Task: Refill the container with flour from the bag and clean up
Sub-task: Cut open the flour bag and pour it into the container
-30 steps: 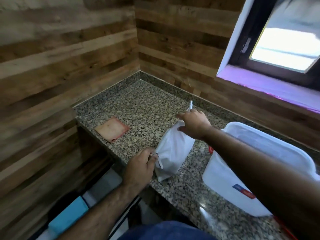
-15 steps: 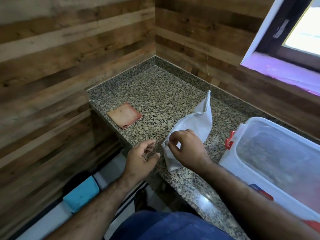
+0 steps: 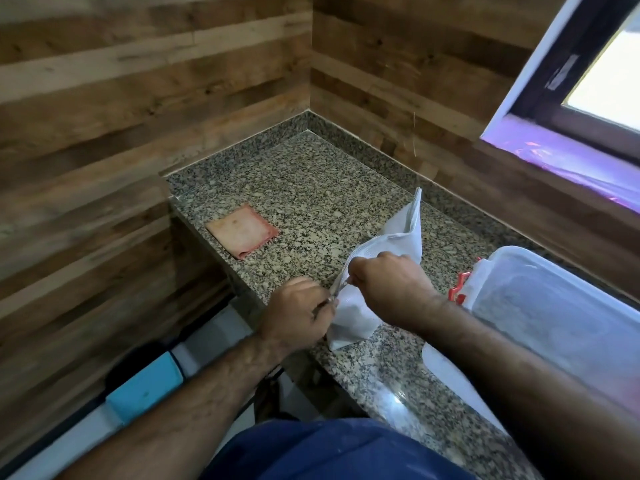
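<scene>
A white flour bag (image 3: 401,237) stands on the speckled granite counter (image 3: 311,188), its far top corner sticking up. My left hand (image 3: 298,311) pinches the bag's near top edge. My right hand (image 3: 391,285) is closed on the same edge just beside it, and the two hands almost touch. A clear plastic container (image 3: 554,313) with a red latch (image 3: 459,291) sits to the right of the bag, its top uncovered; my right forearm crosses its near corner.
A reddish cloth (image 3: 242,232) lies flat on the counter at the left. Wood-plank walls close the corner behind and to the left. A window (image 3: 606,74) is at the upper right. Below the counter edge sits a blue and white object (image 3: 145,388).
My left hand has closed onto the bag's near edge, where it was open beside it. My right hand came down from the bag's far top to the near edge.
</scene>
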